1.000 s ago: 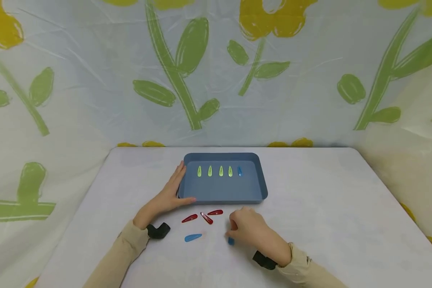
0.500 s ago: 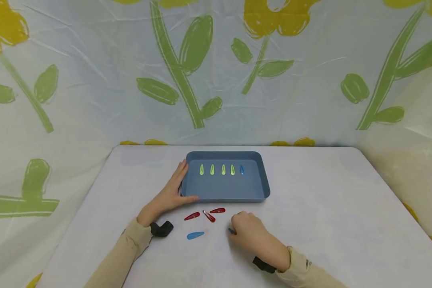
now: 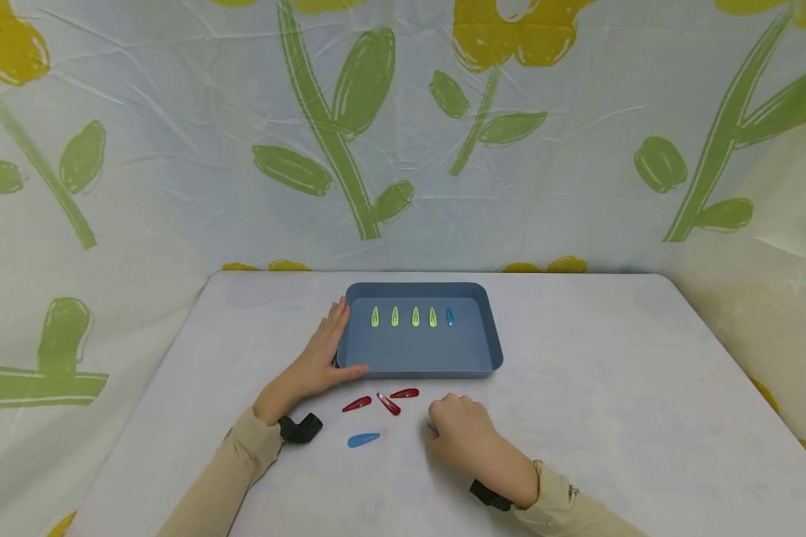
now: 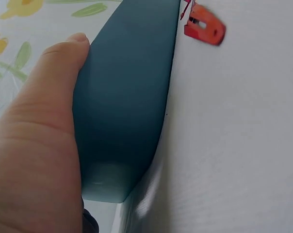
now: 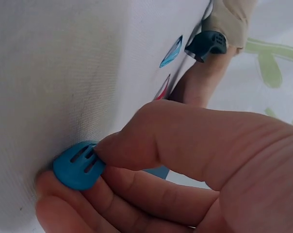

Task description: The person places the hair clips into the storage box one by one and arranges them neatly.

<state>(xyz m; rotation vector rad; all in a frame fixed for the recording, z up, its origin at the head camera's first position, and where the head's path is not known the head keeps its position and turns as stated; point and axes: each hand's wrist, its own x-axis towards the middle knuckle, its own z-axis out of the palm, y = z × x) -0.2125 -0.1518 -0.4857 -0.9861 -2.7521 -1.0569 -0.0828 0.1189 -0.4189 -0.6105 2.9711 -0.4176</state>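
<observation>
My right hand [image 3: 466, 432] pinches a blue snap hair clip [image 5: 71, 170] between thumb and fingers, close over the white table. Most of this clip is hidden by the hand in the head view; the right wrist view shows its slotted wide end. My left hand [image 3: 312, 367] rests against the left side of a blue-grey tray [image 3: 416, 359], fingers straight along the wall and thumb at the front edge. Inside the tray, several light green hair clips [image 3: 395, 317] and one blue hair clip [image 3: 451, 317] stand in a row near the back.
On the table in front of the tray lie three red hair clips [image 3: 388, 403]. Nearer to me is another blue hair clip [image 3: 363, 440]. A cloth with printed flowers [image 3: 510, 194] hangs behind the table.
My right hand has curled its fingers around the blue hair clip, lifting and turning it so that less of it shows. My left hand stays at the tray.
</observation>
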